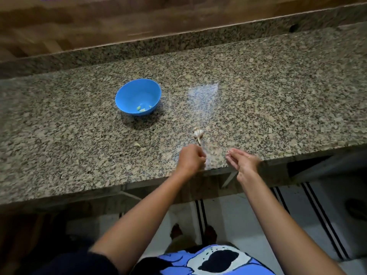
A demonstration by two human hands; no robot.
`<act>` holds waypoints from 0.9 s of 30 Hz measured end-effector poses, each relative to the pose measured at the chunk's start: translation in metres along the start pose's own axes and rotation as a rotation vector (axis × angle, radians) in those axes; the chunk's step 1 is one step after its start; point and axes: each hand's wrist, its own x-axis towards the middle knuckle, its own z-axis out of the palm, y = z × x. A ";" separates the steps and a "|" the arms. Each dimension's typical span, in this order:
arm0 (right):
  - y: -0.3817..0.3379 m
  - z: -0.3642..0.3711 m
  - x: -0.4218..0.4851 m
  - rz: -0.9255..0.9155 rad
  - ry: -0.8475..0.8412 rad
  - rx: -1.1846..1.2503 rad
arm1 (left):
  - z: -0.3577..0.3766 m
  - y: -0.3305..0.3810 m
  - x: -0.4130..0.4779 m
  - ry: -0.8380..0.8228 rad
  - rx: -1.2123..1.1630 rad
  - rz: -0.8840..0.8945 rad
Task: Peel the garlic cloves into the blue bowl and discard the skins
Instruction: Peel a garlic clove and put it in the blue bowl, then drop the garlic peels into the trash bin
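1. A partly stripped garlic head (198, 133) lies on its side just below the centre of the frame, stalk pointing toward the lower edge.
2. Up and to the left of it, well apart, stands a blue bowl (138, 97); a few peeled cloves (143, 109) lie at the bottom, against the near wall.
3. A scrap of pale skin (137, 144) lies on the stone between the bowl and the near edge, left of the garlic head.
4. The person's left hand (191, 158) hovers just below the garlic head, fingers curled into a loose fist, knuckles up; whether anything sits inside the fist cannot be made out.
5. The right hand (242, 159) is held beside it, apart from it, over the near edge, fingers straight and together, holding nothing that can be seen.
6. All of this sits on a speckled granite counter (278, 96) that runs across the frame, with a wooden wall (119, 22) behind it along the top.
7. At the bottom of the frame are a blue printed shirt (208, 261), bare feet (175, 231) and a pale tiled floor (238, 215) with dark stripes.
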 end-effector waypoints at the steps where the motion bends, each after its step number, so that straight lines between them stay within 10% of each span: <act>1: 0.003 0.008 -0.002 0.002 -0.021 -0.022 | -0.014 -0.005 -0.008 -0.042 -0.341 -0.175; 5: 0.034 0.057 -0.020 0.057 -0.182 -0.156 | -0.074 -0.048 -0.039 0.037 -1.246 -0.490; 9: 0.082 0.112 -0.053 0.131 -0.397 -0.316 | -0.116 -0.095 -0.071 0.296 -1.669 -0.467; 19: 0.281 0.214 -0.209 0.344 -1.048 -0.843 | -0.184 -0.282 -0.279 1.100 -1.915 -0.323; 27: 0.421 0.246 -0.291 0.315 -1.174 -1.085 | -0.202 -0.422 -0.388 1.326 -1.923 -0.431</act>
